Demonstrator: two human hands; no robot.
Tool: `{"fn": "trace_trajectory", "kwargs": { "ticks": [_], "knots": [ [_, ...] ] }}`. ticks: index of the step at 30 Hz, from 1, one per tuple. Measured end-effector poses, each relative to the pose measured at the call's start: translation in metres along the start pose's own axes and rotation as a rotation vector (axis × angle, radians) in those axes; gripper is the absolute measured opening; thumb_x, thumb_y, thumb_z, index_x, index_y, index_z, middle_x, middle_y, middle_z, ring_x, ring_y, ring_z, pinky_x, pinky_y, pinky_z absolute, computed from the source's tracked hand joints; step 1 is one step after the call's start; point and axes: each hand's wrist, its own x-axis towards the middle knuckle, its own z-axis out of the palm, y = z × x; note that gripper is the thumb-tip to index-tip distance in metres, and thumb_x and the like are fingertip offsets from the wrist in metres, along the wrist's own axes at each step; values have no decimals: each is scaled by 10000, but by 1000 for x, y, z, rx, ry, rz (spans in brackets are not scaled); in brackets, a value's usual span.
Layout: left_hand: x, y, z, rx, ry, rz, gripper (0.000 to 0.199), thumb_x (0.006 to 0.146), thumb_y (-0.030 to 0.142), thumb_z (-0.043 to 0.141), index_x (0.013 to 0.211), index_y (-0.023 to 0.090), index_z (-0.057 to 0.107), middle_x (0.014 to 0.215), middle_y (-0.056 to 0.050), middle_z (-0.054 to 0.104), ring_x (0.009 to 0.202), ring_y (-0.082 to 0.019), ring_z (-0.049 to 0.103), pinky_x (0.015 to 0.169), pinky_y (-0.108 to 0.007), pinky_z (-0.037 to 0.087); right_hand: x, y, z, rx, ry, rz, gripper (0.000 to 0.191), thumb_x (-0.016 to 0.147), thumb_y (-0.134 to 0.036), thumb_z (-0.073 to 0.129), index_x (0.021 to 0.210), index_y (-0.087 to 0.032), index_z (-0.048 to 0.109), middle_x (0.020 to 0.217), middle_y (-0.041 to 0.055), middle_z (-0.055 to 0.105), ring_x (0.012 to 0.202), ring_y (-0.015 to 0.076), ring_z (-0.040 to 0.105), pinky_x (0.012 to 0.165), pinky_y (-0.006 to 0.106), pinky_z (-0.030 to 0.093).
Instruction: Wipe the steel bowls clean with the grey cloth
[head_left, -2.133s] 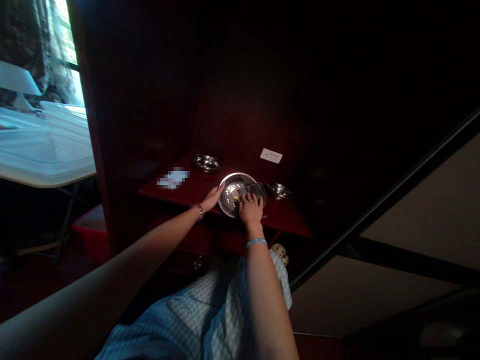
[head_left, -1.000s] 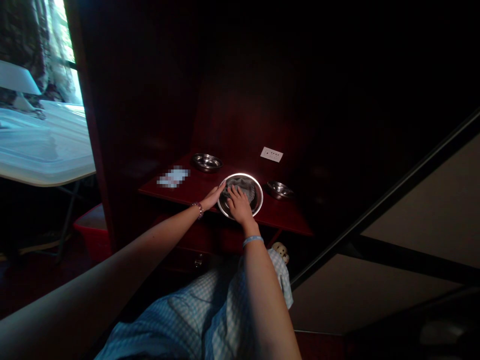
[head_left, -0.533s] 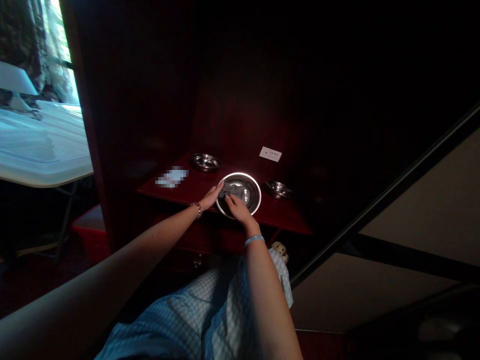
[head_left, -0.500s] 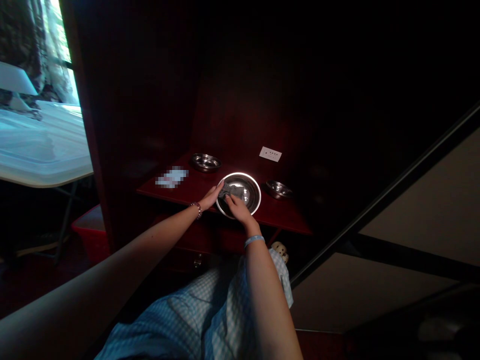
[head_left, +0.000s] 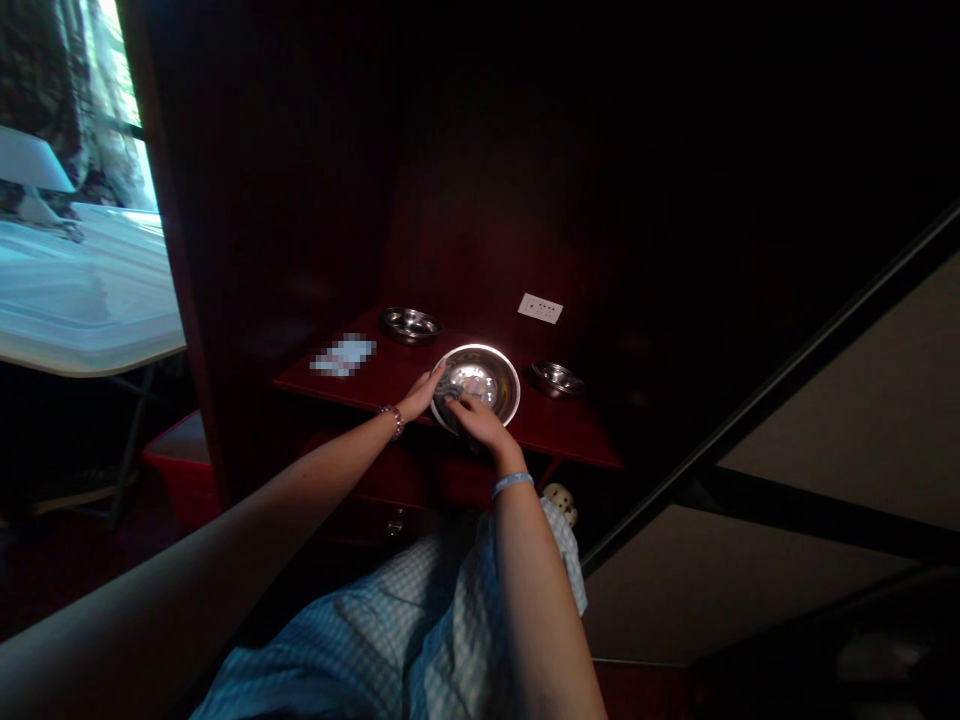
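A large steel bowl [head_left: 507,376] is on the dark red desk [head_left: 551,437], tilted a little towards me. My left hand [head_left: 423,393] grips its left rim. Inside the bowl's left part, my right hand [head_left: 480,417] is closed on a grey cloth [head_left: 448,386], most of which is hidden by the fingers. Behind to the left sits a steel dish [head_left: 411,325]; a smaller one [head_left: 556,379] rests to the right of the bowl.
A blurred-out white paper [head_left: 343,355] lies at the desk's left. A socket plate [head_left: 541,308] is on the back panel. Further left are a pale table [head_left: 90,290] with a white lamp [head_left: 31,160] and a red bin [head_left: 184,470] below.
My right hand has shifted slightly left and down inside the bowl with the cloth, and more of the bowl's shiny bottom shows. My left hand stays at the rim.
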Motion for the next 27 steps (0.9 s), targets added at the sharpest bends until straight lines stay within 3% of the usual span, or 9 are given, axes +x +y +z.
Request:
{"fn": "trace_trajectory", "kwargs": {
  "ticks": [10, 20, 27],
  "knots": [
    [-1, 1, 1, 0, -30, -26, 824, 736, 823, 426, 1058, 120, 710, 1051, -123, 747, 1102, -291, 634, 996, -356, 438, -16, -19, -3, -376, -37, 49, 392, 917, -457, 517, 1172, -167, 588, 1253, 146, 631, 1144, 282, 594, 956, 377, 436],
    [-1, 1, 1, 13, -44, -13, 817, 761, 808, 402, 1091, 124, 703, 1094, -121, 737, 1104, -287, 633, 989, -347, 445, -15, -21, -8, -548, -56, 126, 348, 937, -338, 449, 1114, -131, 665, 1181, 152, 684, 1094, 259, 636, 922, 320, 456],
    [-1, 0, 1, 19, -78, 7, 778, 791, 777, 397, 1068, 118, 703, 1026, -122, 748, 1065, -286, 642, 964, -352, 457, -19, -28, -11, -638, 82, 363, 371, 920, -339, 465, 1173, -148, 658, 1189, 167, 679, 1100, 278, 648, 885, 353, 492]
  ]
}}
